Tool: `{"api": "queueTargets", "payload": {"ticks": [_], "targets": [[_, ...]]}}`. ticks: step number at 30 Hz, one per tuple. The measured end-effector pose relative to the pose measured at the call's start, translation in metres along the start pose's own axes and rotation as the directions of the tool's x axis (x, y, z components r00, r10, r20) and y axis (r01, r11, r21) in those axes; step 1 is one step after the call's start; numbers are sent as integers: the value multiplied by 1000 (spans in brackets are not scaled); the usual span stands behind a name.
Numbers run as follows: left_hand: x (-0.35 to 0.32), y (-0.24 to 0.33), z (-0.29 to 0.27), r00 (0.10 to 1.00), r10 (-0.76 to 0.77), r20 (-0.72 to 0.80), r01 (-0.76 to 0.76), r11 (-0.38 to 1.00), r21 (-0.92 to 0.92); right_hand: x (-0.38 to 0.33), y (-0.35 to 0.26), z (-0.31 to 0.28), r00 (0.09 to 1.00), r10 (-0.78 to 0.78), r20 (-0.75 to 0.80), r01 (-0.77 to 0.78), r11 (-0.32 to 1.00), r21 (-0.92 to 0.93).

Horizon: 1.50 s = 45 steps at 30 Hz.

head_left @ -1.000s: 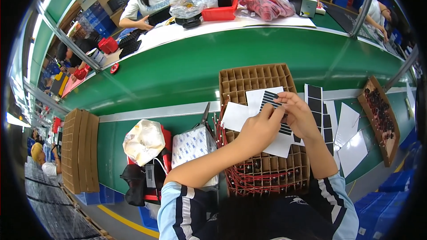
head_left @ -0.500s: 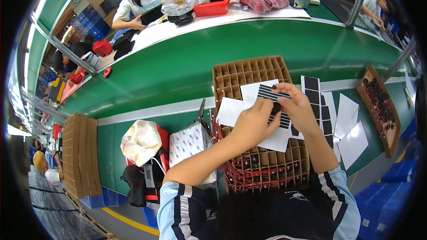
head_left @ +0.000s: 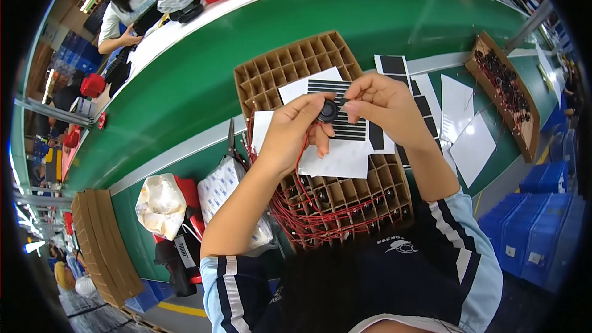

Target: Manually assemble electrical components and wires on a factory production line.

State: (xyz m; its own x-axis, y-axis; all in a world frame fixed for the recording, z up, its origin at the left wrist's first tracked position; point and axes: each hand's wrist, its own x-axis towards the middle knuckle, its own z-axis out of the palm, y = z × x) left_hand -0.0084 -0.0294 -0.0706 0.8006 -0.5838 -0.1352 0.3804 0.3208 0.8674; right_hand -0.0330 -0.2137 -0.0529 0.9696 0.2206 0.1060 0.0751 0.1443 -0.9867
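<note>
My left hand (head_left: 293,126) grips a small round black speaker (head_left: 328,111), its face turned up and a red wire (head_left: 302,154) hanging below it. Just to the right, the thumb and forefinger of my right hand (head_left: 385,108) are pinched on a small black piece (head_left: 343,103), close to the speaker's edge. Under both hands lies a white sheet with black strips (head_left: 351,131), on top of other white sheets (head_left: 336,165). These rest on a cardboard divider box (head_left: 271,74), whose near cells hold several speakers with bundled red wires (head_left: 333,225).
Black-patched sheets (head_left: 394,66) and white sheets (head_left: 475,151) lie on the right, before a cardboard tray of wired parts (head_left: 505,92). Scissors (head_left: 231,139), a white patterned packet (head_left: 222,188) and a cream bag (head_left: 161,206) are at left. Across the bench sits a co-worker (head_left: 132,9).
My hands have come apart slightly, and the speaker's round face now shows in my left hand. The right hand has drawn back from the striped sheet's top. The whole view has shifted and turned.
</note>
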Motion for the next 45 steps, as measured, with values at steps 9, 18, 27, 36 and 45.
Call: {"api": "queueTargets", "payload": {"ticks": [9,18,27,36,45], "targets": [[0,4,4,993,-103,-54,103,995,0,-1,-3,-2,987,88,137,-78,994,-82],[0,-2,6,980,-196,-44,194,979,-62,-4,7,4,994,69,88,-65,997,-48],[3,-1,5,983,-180,-18,179,982,-60,-1,3,5,995,91,39,-88,993,-73],[3,-4,4,986,-167,-28,164,984,-75,-1,9,6,995,90,37,-89,996,-16],[-1,0,6,981,-192,-34,185,973,-140,-1,6,9,996,85,18,-84,994,-65]]}}
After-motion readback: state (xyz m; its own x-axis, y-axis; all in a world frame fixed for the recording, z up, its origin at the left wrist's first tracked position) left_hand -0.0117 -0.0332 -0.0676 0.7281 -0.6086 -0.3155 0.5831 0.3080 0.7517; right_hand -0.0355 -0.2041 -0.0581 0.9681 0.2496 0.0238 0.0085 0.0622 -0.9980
